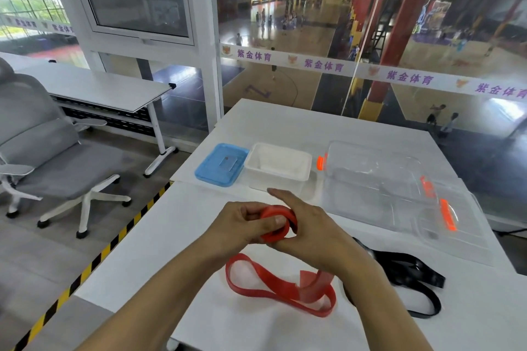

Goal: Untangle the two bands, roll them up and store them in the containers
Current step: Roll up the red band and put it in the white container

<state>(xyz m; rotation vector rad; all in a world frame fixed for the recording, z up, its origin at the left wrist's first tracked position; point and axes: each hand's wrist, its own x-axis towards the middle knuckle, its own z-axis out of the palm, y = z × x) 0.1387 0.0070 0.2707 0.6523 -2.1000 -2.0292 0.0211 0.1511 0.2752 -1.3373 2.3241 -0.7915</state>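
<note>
A red band (281,291) lies partly rolled: its coiled end sits between both hands above the table, and its loose tail loops flat on the white table near me. My left hand (242,222) pinches the coil with thumb on top. My right hand (305,222) cups the coil from the right, fingers extended toward the white container. A black band (410,271) lies loose on the table to the right, partly hidden behind my right forearm. An open white container (278,165) stands behind the hands. A clear container with orange clips (376,179) lies further right.
A blue lid (219,168) lies left of the white container. A clear lid with orange clips (456,225) rests at the right. The table's left edge drops to a floor with yellow-black tape (94,262). A grey office chair (42,145) stands left. A glass wall runs behind the table.
</note>
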